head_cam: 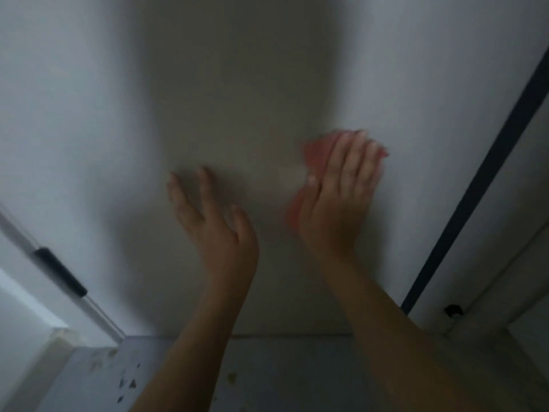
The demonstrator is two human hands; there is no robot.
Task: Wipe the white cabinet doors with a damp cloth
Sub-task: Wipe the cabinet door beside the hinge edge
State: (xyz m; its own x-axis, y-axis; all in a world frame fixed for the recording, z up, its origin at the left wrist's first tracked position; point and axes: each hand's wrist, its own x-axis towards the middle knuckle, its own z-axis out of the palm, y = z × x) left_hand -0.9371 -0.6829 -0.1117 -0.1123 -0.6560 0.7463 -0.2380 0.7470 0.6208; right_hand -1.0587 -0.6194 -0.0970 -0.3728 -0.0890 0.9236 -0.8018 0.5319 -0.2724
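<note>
The fingers [353,156] of the right hand [341,191] are straight and lie close together, flat on a pink cloth [315,156] which they press against the white cabinet door [237,84]. The cloth sits between palm and door, a little to the right of the middle of the view, and it shows only at 9 and 10 o'clock of the hand. The left hand [214,221] is at about 8 o'clock from the right one, apart from it, with fingers straight and spread. It holds nothing; whether it touches the door I cannot tell, because the picture is blurred.

The main risk, in my judgement, is that the cloth slips out from under the flat palm. Nothing pinches it, so only pressure keeps it there, and a fast stroke on a smooth door could leave it behind or let it fall to the floor [282,373]. Also a damp cloth may leave streaks if the strokes do not overlap.

A dark vertical strip [481,185] runs at 3 o'clock of the right hand; the cloth could catch there. At 8 o'clock of the view is a black hinge [61,270] on a pale frame, well apart from both hands. A small dark fitting [453,310] sits at 5 o'clock. Nothing stands between the hands and the door.
</note>
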